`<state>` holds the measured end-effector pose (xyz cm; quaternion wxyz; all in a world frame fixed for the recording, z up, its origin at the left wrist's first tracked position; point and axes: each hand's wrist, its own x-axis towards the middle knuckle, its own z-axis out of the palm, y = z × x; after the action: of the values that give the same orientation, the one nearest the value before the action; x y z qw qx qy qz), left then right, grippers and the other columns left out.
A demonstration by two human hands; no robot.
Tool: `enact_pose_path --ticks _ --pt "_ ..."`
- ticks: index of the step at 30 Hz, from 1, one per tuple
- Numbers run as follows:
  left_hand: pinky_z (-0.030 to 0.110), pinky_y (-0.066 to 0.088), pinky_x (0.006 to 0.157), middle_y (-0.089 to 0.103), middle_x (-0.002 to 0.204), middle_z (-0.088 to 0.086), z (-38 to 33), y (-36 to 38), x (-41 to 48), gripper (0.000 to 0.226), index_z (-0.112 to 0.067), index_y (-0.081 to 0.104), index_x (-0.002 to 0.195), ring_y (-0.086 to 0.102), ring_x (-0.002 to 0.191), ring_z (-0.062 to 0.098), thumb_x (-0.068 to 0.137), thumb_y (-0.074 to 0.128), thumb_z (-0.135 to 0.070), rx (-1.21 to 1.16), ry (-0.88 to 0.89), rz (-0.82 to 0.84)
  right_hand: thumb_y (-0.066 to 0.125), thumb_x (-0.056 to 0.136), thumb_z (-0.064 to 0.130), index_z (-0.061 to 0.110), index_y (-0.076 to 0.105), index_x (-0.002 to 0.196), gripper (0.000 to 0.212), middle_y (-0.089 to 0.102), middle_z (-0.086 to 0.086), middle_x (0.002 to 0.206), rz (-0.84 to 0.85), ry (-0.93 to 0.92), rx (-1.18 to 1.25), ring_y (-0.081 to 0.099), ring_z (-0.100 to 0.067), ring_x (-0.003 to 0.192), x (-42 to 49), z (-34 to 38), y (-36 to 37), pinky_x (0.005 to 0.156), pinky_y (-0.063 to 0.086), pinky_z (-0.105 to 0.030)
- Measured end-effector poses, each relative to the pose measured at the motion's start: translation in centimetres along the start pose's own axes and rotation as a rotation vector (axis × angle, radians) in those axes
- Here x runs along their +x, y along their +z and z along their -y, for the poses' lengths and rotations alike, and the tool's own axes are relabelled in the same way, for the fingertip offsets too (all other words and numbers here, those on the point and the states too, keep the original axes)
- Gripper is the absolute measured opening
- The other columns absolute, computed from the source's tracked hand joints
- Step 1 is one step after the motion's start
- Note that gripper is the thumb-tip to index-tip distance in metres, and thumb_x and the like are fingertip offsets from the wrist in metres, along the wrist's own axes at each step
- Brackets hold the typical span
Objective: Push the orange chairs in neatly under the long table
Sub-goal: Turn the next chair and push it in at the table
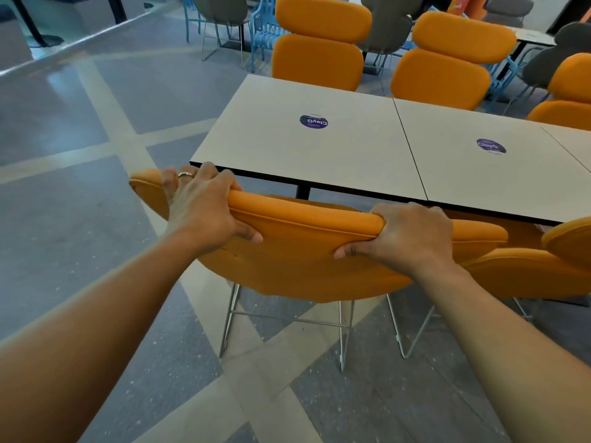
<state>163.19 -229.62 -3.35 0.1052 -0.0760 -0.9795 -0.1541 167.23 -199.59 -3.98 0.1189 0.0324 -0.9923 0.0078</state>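
An orange padded chair (297, 260) on thin metal legs stands at the near left end of the long white table (351, 155), its backrest close to the table edge. My left hand (204, 206) grips the top of the backrest on its left part, fingers over the far side and thumb on the near side. My right hand (412, 235) grips the same top edge further right. A second orange chair (531, 270) sits to the right on the near side. Across the table stand three more orange chairs: (319, 43), (447, 62), (569, 91).
Round purple stickers (314, 121) mark the tabletops. Grey chairs (388, 24) and blue wire chairs (265, 33) stand behind the far row, with another table (534, 36) beyond. Grey floor with pale crossing bands (96, 123) stretches to the left and under me.
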Motion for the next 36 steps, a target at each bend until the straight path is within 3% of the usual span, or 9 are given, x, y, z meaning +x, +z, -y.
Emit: enact_pose_path --ticks 3,8,15,31,36 --pt "0.054 0.006 0.112 0.049 0.116 0.004 -0.4 0.5 1.7 0.071 -0.032 0.053 0.103 0.037 0.123 0.038 0.049 0.08 -0.069 0.01 -0.025 0.008 0.034 0.046 0.109 0.036 0.057 0.078 0.083 0.06 0.013 0.07 0.004 0.003 0.026 0.057 -0.013 0.069 1.8 -0.6 0.2 0.073 0.047 -0.035" --pt "0.055 0.003 0.112 0.047 0.12 0.003 -1.1 1.6 4.3 0.074 -0.033 0.055 0.109 0.034 0.126 0.038 0.051 0.078 -0.071 0.021 -0.022 0.006 0.04 0.047 0.106 0.038 0.061 0.087 0.082 0.061 0.013 0.078 0.042 0.009 0.02 0.055 -0.013 0.075 4.3 -2.0 0.5 0.073 0.037 -0.033" --pt "0.054 0.001 0.112 0.047 0.121 0.002 -2.3 3.0 8.1 0.071 -0.032 0.054 0.109 0.034 0.128 0.036 0.054 0.077 -0.071 0.006 -0.022 -0.009 0.031 0.043 0.11 0.037 0.063 0.094 0.095 0.067 0.011 0.086 0.078 0.043 0.007 0.06 -0.017 0.082 8.6 -4.3 1.6 0.079 0.046 -0.038" --pt "0.05 0.012 0.105 0.045 0.118 0.0 -2.1 5.0 14.4 0.074 -0.035 0.05 0.111 0.036 0.123 0.031 0.055 0.067 -0.081 0.105 0.027 -0.005 0.03 0.038 0.111 0.04 0.062 0.093 0.095 0.063 0.014 0.086 0.218 0.087 -0.03 0.058 -0.015 0.085 15.3 -5.7 2.0 0.083 0.043 -0.04" --pt "0.048 0.017 0.104 0.046 0.12 -0.001 -1.7 4.2 14.3 0.078 -0.036 0.05 0.115 0.037 0.121 0.028 0.056 0.06 -0.085 0.122 0.084 0.033 0.035 0.035 0.109 0.046 0.061 0.102 0.096 0.064 0.017 0.097 0.364 0.132 -0.021 0.056 -0.014 0.093 15.7 -5.0 1.1 0.086 0.038 -0.04"
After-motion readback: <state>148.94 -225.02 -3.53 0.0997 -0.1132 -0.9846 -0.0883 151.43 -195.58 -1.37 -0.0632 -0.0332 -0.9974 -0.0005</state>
